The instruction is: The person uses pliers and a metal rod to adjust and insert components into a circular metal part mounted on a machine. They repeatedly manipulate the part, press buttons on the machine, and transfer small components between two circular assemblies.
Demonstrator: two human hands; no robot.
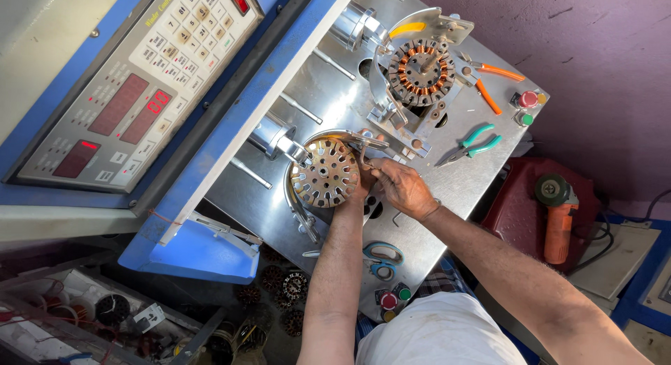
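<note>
Taking the bare round slotted steel stator core (325, 173) on the winding machine's shiny metal plate (328, 92) as landmark: the left hand (355, 190) grips its right rim, fingers closed on it. Just right, the right hand (402, 189) pinches something small at the curved metal winding guide (349, 136); I cannot tell what. Fingers could get nipped there, or the core seat crooked.

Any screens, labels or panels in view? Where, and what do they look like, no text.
Control panel: upper left, tilted, grey face in blue housing.
Red digit displays: dark rectangles on the panel, some lit.
Keypad: pale square keys, panel top right.
Small white tag: lower left, among clutter.
</note>
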